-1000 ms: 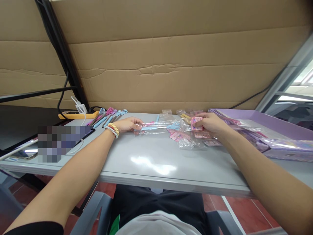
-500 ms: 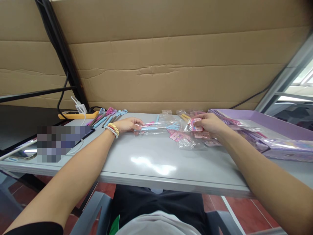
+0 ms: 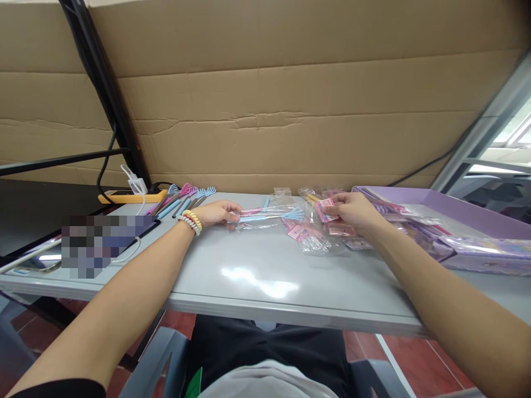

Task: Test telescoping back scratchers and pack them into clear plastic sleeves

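Observation:
My left hand (image 3: 226,213) is closed on one end of a clear plastic bag, with a light-blue back scratcher (image 3: 271,217) inside it. The hand-shaped tip of the scratcher points right. In my right hand (image 3: 348,209) a pink printed card (image 3: 327,210) is pinched between thumb and fingers, close to the bag's right end; whether card and bag are joined I cannot tell. Under and beside it lie several clear bags with pink cards (image 3: 299,232). Yellow handles (image 3: 312,197) show in another bag behind.
Loose blue, pink and grey back scratchers (image 3: 188,193) lie left of my left hand. A lilac box (image 3: 489,260) with bagged items stands at the right. At the left are a yellow power strip (image 3: 133,196) with a white charger, cables and a phone (image 3: 41,260). Cardboard (image 3: 265,121) walls the back.
My right hand has shifted slightly left, and the pink card in it has tilted and moved left. The left hand keeps its hold on the bag, almost still.

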Available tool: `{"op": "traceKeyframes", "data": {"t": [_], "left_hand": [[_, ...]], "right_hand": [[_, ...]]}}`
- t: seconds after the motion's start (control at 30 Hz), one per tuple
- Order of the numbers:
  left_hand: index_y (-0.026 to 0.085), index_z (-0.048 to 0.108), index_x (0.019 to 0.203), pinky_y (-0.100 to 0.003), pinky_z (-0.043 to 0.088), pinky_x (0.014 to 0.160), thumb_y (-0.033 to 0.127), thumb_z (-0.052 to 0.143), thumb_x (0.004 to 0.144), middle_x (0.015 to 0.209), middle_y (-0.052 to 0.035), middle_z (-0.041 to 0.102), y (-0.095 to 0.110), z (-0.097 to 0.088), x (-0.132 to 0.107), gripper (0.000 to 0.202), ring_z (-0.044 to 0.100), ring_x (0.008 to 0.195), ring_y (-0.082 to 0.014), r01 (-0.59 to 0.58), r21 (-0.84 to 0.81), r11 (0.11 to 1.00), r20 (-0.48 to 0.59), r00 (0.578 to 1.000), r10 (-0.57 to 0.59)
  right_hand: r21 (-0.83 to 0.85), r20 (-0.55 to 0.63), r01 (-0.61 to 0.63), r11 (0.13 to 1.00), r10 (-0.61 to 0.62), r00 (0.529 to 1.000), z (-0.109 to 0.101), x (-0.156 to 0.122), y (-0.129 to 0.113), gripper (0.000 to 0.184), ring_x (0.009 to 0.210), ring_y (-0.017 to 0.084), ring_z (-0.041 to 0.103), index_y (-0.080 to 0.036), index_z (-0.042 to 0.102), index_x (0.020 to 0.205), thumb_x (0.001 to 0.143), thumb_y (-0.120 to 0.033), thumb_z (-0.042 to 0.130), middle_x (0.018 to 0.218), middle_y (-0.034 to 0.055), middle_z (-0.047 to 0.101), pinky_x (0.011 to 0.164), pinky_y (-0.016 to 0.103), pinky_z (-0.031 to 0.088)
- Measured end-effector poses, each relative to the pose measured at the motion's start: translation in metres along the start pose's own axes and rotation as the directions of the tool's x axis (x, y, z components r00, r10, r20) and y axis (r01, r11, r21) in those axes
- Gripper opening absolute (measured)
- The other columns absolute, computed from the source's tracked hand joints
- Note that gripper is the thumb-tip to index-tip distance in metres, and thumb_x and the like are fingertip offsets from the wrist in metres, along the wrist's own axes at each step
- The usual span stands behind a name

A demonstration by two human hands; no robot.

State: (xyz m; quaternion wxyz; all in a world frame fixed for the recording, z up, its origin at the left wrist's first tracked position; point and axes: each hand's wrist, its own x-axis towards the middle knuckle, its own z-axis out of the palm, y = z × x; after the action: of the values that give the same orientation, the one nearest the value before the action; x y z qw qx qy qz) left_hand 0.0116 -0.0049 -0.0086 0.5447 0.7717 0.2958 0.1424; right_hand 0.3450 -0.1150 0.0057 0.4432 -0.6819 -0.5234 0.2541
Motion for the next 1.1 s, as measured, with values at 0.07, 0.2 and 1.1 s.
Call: {"op": "traceKeyframes", "data": {"t": [0.07, 0.2, 1.1], "left_hand": [[0.013, 0.060, 0.089, -0.027, 0.043, 0.061, 0.039, 0.073, 0.064, 0.079, -0.0049, 0.065, -0.001, -0.001, 0.001, 0.039, 0.053, 0.057, -0.0099, 0.005, -0.006, 1.000, 0.003, 1.000, -0.005], [0.013, 0.060, 0.090, -0.027, 0.043, 0.062, 0.038, 0.073, 0.065, 0.079, -0.0052, 0.065, -0.002, -0.001, 0.001, 0.038, 0.054, 0.058, -0.0098, 0.010, -0.018, 1.000, 0.000, 1.000, -0.010], [0.013, 0.059, 0.087, -0.026, 0.043, 0.061, 0.040, 0.072, 0.065, 0.078, -0.0041, 0.065, 0.000, 0.000, 0.000, 0.037, 0.053, 0.058, -0.0099, 0.017, 0.027, 0.999, -0.001, 1.000, -0.017]], "right_hand": [[-0.013, -0.001, 0.012, 1.000, -0.012, 1.000, 0.001, 0.002, 0.003, 0.016, 0.060, 0.012, 0.053, -0.012, 0.063, 0.083, 0.070, -0.020, 0.070, 0.071, 0.0033, 0.056, 0.048, 0.017, 0.046], [-0.030, -0.026, 0.042, 0.999, -0.043, 0.999, 0.001, 0.001, 0.002, 0.015, 0.059, 0.011, 0.052, -0.012, 0.062, 0.083, 0.072, -0.020, 0.068, 0.069, 0.0034, 0.055, 0.048, 0.016, 0.044], [0.089, 0.236, -0.119, 0.989, 0.095, 0.967, -0.003, -0.002, 0.003, 0.021, 0.060, 0.017, 0.059, -0.013, 0.055, 0.071, 0.059, -0.016, 0.072, 0.064, 0.0030, 0.054, 0.052, 0.023, 0.053]]}}
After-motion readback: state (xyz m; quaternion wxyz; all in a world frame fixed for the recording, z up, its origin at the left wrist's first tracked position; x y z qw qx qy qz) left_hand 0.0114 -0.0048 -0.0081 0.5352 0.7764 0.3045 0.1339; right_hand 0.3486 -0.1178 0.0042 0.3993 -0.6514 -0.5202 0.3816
